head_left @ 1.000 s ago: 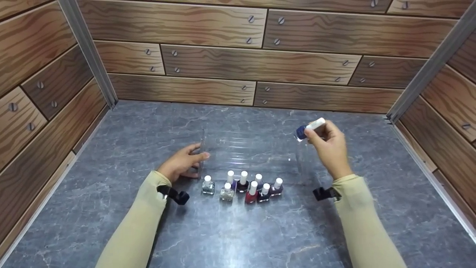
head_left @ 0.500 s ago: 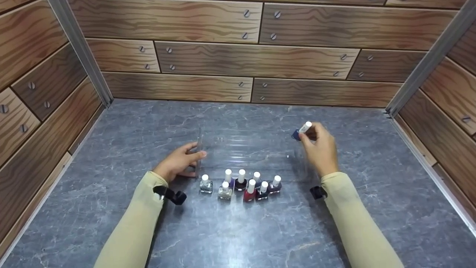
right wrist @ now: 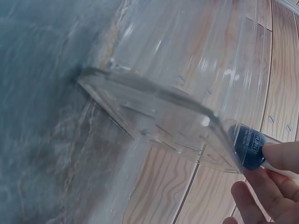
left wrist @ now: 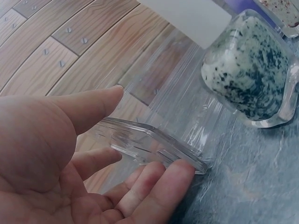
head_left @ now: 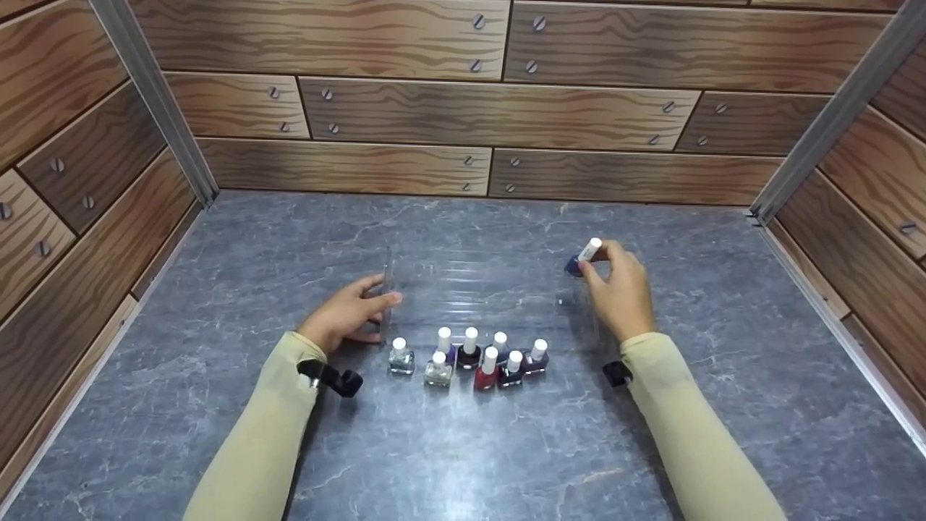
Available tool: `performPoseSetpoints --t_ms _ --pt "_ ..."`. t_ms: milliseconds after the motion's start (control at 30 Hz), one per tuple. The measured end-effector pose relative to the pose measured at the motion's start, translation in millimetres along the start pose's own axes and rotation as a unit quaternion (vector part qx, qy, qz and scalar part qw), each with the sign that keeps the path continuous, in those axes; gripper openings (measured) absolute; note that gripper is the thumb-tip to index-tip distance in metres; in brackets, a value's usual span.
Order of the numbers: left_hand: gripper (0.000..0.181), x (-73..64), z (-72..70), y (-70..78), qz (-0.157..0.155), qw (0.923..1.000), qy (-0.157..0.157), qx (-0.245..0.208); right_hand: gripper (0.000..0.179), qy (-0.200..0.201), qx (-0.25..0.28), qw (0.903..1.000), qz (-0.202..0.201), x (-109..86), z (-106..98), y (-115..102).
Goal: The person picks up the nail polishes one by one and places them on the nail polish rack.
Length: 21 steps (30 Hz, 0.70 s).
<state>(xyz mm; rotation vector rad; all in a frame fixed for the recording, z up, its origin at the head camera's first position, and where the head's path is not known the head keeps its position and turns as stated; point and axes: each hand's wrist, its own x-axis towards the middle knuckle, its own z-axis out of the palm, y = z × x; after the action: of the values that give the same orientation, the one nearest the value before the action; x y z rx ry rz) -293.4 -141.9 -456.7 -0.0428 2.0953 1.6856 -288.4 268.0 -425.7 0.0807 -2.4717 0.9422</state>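
Observation:
My right hand (head_left: 621, 293) pinches a dark blue nail polish bottle (right wrist: 249, 146) by its white cap. The bottle is at the upper right end of a clear tiered display rack (head_left: 470, 289); I cannot tell whether its base touches the step. My left hand (head_left: 351, 311) straddles the rack's left side panel (left wrist: 154, 135), with the thumb inside and the fingers against the outer face. In front of the rack stand several white-capped polish bottles, among them a speckled green one (left wrist: 254, 65), a glittery silver one (head_left: 438, 372) and a red one (head_left: 486, 376).
The rack stands on a grey marbled tabletop (head_left: 463, 463). Wood-patterned walls (head_left: 405, 116) close off the back and both sides, with metal strips (head_left: 155, 101) along the corners. A black strap camera mount (head_left: 333, 378) sits at the left wrist.
My right hand has moved left and slightly down with the blue nail polish bottle, tilting it more upright at the rack's upper right. My left hand keeps its place on the rack.

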Motion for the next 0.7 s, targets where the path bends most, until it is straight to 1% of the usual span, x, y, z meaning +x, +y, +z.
performPoseSetpoints --t_ms 200,400,700 --pt "0.082 -0.3 1.9 1.6 -0.001 1.0 -0.004 -0.004 0.025 0.008 0.02 0.9997 -0.006 0.8 1.0 2.0" --pt "0.082 -0.4 2.1 0.4 -0.002 1.0 -0.001 -0.004 0.024 0.015 0.03 0.9989 -0.032 3.2 3.6 5.3" --pt "0.084 0.7 0.8 -2.2 0.007 1.0 -0.002 -0.002 0.026 0.004 0.043 0.998 -0.045 4.5 2.6 10.6"
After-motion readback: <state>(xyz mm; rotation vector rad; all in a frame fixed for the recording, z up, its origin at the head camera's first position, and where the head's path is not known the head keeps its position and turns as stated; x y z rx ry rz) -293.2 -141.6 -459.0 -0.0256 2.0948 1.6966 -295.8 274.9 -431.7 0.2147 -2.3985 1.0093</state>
